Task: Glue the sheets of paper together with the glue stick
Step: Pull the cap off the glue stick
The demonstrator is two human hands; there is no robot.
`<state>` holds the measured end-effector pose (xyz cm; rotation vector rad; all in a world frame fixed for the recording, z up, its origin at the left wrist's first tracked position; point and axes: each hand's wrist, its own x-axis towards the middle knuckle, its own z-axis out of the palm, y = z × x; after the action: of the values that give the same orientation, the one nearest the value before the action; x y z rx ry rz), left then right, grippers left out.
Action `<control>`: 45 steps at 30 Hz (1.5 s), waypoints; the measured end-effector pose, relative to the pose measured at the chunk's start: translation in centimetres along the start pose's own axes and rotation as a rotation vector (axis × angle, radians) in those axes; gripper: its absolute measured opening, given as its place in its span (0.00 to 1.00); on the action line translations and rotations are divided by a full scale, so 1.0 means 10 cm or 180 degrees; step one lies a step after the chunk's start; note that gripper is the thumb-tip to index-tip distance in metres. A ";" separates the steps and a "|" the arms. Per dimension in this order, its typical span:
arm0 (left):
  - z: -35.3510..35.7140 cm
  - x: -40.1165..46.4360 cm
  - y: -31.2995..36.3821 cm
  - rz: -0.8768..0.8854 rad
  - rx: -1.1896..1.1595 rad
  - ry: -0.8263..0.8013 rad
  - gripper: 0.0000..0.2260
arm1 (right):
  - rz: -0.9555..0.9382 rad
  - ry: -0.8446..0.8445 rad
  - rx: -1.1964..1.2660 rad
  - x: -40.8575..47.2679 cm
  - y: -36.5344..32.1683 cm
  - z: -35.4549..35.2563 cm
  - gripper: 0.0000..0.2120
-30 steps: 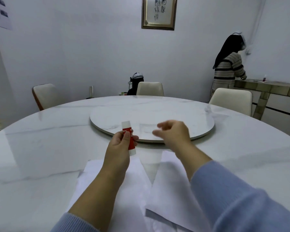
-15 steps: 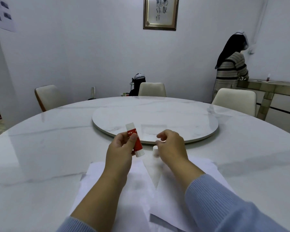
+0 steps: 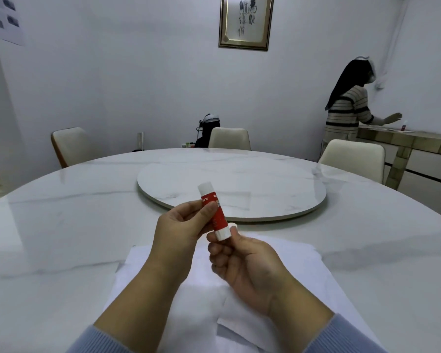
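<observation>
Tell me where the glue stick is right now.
In the head view the glue stick is centre frame, held up above the sheets of paper in the left hand, with the right hand at its lower end, just before the turntable.

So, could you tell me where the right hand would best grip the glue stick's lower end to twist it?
Probably the white end section below the red barrel, pinched across its round sides from below and the right. The glue stick is tilted with that end toward the right hand, while the left hand already holds the barrel.
</observation>
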<state>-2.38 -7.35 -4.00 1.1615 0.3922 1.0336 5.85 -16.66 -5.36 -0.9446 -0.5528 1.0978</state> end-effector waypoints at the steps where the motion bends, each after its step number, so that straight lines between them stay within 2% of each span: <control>1: 0.00 0.00 0.00 0.0023 0.0008 0.0010 0.18 | -0.0149 0.0103 -0.0267 0.02 0.02 -0.03 0.18; 3: 0.01 0.00 0.00 0.0035 -0.0007 0.0056 0.18 | -0.0666 0.0441 -0.1044 0.05 0.04 -0.09 0.14; 5: 0.00 0.00 0.01 0.0008 -0.0057 0.0044 0.16 | -0.0846 0.0556 -0.1390 0.04 0.04 -0.07 0.10; 6: 0.00 -0.01 0.02 -0.0009 -0.0088 0.0007 0.15 | -0.0685 0.0451 -0.1155 0.03 0.04 -0.05 0.13; 8: 0.02 -0.02 0.03 -0.0039 -0.0131 -0.0079 0.14 | -0.0009 0.0077 0.0039 0.01 0.02 0.02 0.18; 9: 0.02 -0.02 0.03 -0.0039 -0.0116 -0.0108 0.14 | 0.0202 -0.0030 0.0329 0.01 0.02 0.03 0.21; 10: 0.03 -0.03 0.04 -0.0028 -0.0081 -0.0116 0.15 | 0.0231 -0.0025 0.0296 0.01 0.02 0.02 0.22; 11: 0.03 -0.03 0.04 -0.0011 -0.0036 -0.0095 0.16 | 0.0029 0.0095 -0.0091 0.01 0.02 0.00 0.22; 13: 0.03 -0.03 0.04 0.0013 0.0004 -0.0023 0.16 | -0.0647 0.0438 -0.1323 0.00 0.03 -0.03 0.16; 15: 0.04 -0.04 0.05 0.0022 -0.0015 -0.0006 0.14 | -0.1107 0.0606 -0.1951 0.02 0.05 -0.06 0.10; 17: 0.05 -0.05 0.07 0.0036 -0.0020 -0.0042 0.14 | -0.1072 0.0419 -0.1758 0.00 0.06 -0.03 0.13; 20: 0.04 -0.06 0.09 0.0041 -0.0050 -0.0134 0.14 | -0.0384 -0.0146 -0.0293 -0.01 0.04 0.03 0.25; 21: 0.04 -0.06 0.10 0.0058 -0.0002 -0.0142 0.14 | -0.0194 -0.0242 -0.0174 0.00 0.04 0.03 0.28; 23: 0.04 -0.07 0.11 0.0109 0.0070 -0.0090 0.15 | -0.0274 -0.0116 -0.0593 0.01 0.05 0.00 0.29; 26: 0.04 -0.07 0.12 0.0160 0.0122 0.0010 0.16 | -0.0892 0.0390 -0.1381 0.00 0.03 -0.04 0.24; 29: 0.04 -0.08 0.12 0.0145 0.0135 0.0034 0.15 | -0.1358 0.0571 -0.1865 0.01 0.01 -0.10 0.19; 31: 0.04 -0.08 0.13 0.0124 0.0135 -0.0003 0.15 | -0.1167 0.0439 -0.1763 0.00 0.01 -0.06 0.19; 34: 0.04 -0.09 0.14 0.0086 0.0064 -0.0049 0.15 | -0.0463 0.0057 -0.0921 -0.03 -0.01 -0.03 0.24; 36: 0.04 -0.09 0.14 0.0080 0.0126 -0.0003 0.16 | -0.0482 0.0001 -0.1256 -0.04 -0.04 -0.06 0.25; 39: 0.04 -0.10 0.13 0.0071 0.0182 0.0043 0.18 | -0.1123 0.0133 -0.2213 -0.04 -0.03 -0.09 0.15; 41: 0.04 -0.10 0.14 0.0054 0.0176 0.0003 0.16 | -0.1401 0.0247 -0.2396 -0.04 -0.02 -0.09 0.07; 42: 0.05 -0.11 0.15 0.0049 0.0167 -0.0025 0.15 | -0.1427 0.0209 -0.2383 -0.04 -0.02 -0.09 0.07; 45: 0.07 -0.11 0.17 0.0054 0.0069 -0.0085 0.12 | -0.1029 -0.0213 -0.1820 -0.06 -0.01 -0.06 0.22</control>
<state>-3.23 -8.62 -2.52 1.1988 0.3737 1.0297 6.09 -17.40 -5.55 -1.2569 -1.0695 0.6864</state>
